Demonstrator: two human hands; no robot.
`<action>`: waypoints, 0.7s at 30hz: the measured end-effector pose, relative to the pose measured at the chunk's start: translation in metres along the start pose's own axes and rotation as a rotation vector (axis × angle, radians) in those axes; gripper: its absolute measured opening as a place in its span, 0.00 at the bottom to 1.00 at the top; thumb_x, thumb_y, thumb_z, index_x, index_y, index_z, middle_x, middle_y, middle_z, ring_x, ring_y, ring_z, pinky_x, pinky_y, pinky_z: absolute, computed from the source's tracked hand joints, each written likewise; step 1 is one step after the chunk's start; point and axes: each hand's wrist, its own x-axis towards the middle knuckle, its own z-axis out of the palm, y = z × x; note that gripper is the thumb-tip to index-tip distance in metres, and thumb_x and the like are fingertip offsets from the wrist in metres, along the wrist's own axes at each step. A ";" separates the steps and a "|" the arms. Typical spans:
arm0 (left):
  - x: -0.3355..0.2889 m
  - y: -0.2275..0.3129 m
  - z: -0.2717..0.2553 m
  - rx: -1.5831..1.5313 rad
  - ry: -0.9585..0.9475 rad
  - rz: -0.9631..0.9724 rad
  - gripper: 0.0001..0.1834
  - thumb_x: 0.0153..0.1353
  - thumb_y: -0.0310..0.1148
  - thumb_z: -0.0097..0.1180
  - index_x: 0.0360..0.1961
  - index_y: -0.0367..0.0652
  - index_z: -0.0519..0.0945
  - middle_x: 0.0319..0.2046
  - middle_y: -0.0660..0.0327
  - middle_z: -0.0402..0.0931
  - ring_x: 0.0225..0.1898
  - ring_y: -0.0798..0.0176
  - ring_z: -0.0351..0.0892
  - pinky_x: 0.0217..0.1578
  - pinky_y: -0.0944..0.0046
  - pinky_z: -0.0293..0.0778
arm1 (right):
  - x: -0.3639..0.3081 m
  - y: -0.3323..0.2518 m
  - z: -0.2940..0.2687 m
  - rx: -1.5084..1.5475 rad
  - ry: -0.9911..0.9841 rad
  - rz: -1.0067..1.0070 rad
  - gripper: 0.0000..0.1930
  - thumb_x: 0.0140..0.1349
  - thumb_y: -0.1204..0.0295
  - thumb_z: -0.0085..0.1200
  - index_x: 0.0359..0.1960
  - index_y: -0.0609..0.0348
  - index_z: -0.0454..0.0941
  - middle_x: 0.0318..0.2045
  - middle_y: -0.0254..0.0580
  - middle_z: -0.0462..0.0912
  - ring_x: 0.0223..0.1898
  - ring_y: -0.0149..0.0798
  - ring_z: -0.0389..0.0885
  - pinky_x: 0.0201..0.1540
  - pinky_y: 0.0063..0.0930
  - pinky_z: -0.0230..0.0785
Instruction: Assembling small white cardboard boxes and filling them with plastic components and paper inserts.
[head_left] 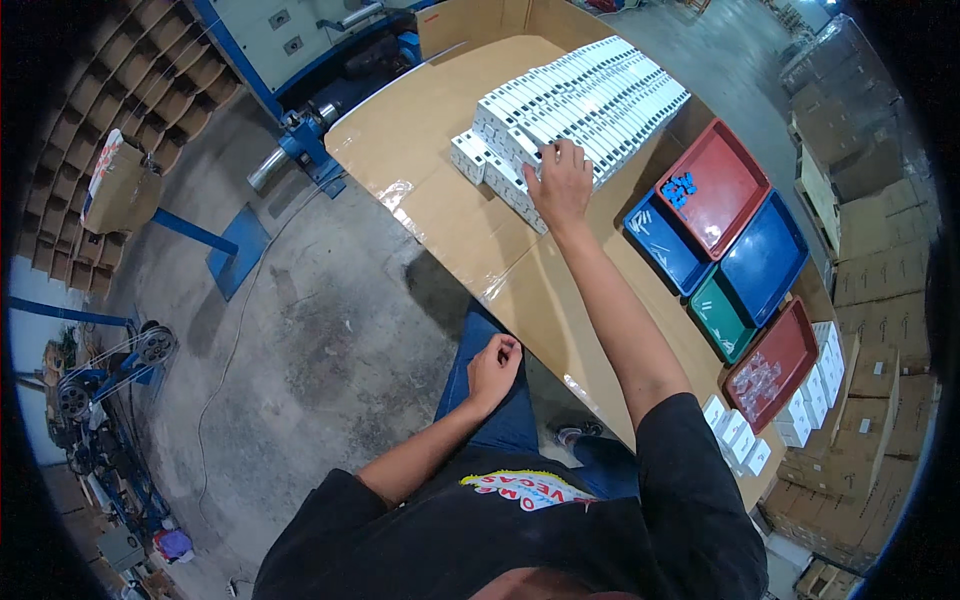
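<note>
White rectangular plastic blocks (590, 95) with dark slots lie packed in long rows on the cardboard-covered table (420, 130). A shorter, lower row of white blocks (470, 158) stands along their near left side. My right hand (563, 185) reaches over the near end of the rows. Its fingers are bent over a white block at that end, with the thumb on its left; the palm side is hidden. Beside the table edge, my left hand (493, 372) rests over my thigh with fingers curled. Whatever it may hold cannot be made out.
On the right are red trays (735, 165) (790, 345), blue trays (775, 250) (650, 255) and a green tray (722, 325), some holding small blue, white or clear parts. Small white boxes (740, 445) stand nearby. Machinery (310, 135) is beyond the table's left edge; cartons (880, 260) are stacked right.
</note>
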 end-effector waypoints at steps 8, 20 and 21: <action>0.002 0.001 0.001 0.017 -0.002 0.002 0.09 0.69 0.40 0.62 0.41 0.47 0.81 0.26 0.64 0.82 0.26 0.62 0.82 0.30 0.59 0.75 | 0.007 0.004 0.003 -0.006 -0.010 0.013 0.18 0.55 0.61 0.71 0.45 0.51 0.82 0.44 0.40 0.77 0.49 0.44 0.75 0.48 0.40 0.63; -0.002 -0.002 0.000 0.040 0.013 0.031 0.10 0.68 0.40 0.62 0.41 0.47 0.81 0.26 0.63 0.82 0.26 0.60 0.82 0.30 0.58 0.75 | -0.005 -0.001 -0.022 0.094 0.086 0.019 0.16 0.56 0.64 0.68 0.44 0.52 0.81 0.45 0.41 0.77 0.48 0.44 0.76 0.47 0.41 0.63; -0.002 -0.003 0.000 0.044 0.022 0.037 0.10 0.68 0.40 0.63 0.41 0.47 0.81 0.26 0.63 0.82 0.26 0.60 0.82 0.30 0.57 0.75 | -0.014 -0.001 -0.030 0.139 0.117 0.029 0.15 0.57 0.65 0.68 0.44 0.51 0.81 0.44 0.41 0.78 0.47 0.45 0.76 0.46 0.41 0.63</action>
